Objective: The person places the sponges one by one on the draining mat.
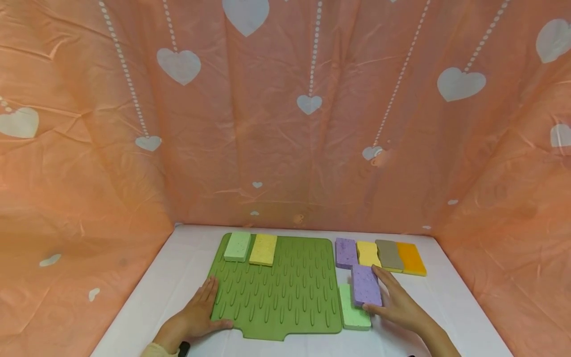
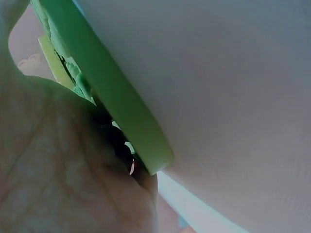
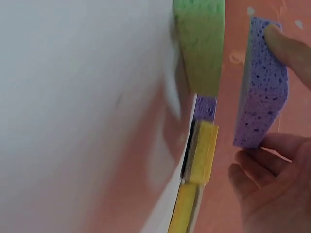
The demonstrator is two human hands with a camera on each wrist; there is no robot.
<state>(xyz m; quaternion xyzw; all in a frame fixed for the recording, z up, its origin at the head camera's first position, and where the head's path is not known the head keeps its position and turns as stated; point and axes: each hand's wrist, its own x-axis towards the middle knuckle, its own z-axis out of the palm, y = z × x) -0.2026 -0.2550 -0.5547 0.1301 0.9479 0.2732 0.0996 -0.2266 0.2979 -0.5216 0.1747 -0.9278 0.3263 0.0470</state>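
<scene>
My right hand (image 1: pixel 398 302) holds a purple sponge (image 1: pixel 366 285) between thumb and fingertips, above the table. Under it lies a light green sponge (image 1: pixel 357 322), partly hidden, beside the mat's right edge. The right wrist view shows the pinched purple sponge (image 3: pixel 262 92) apart from the green sponge (image 3: pixel 201 48). At the left edge of a ridged green mat (image 1: pixel 285 282), my left hand (image 1: pixel 196 310) rests with fingers extended and thumb by the front corner. A pale green sponge (image 1: pixel 238 246) and a yellow sponge (image 1: pixel 263 250) lie on the mat's back left part.
Right of the mat, a row holds another purple sponge (image 1: pixel 346 252), a wavy-sided yellow sponge (image 1: pixel 368 254), a grey-topped sponge (image 1: pixel 389 254) and an orange sponge (image 1: pixel 411 258). An orange curtain (image 1: pixel 285 148) with hearts surrounds the white table (image 1: pixel 147 292) at the back and sides.
</scene>
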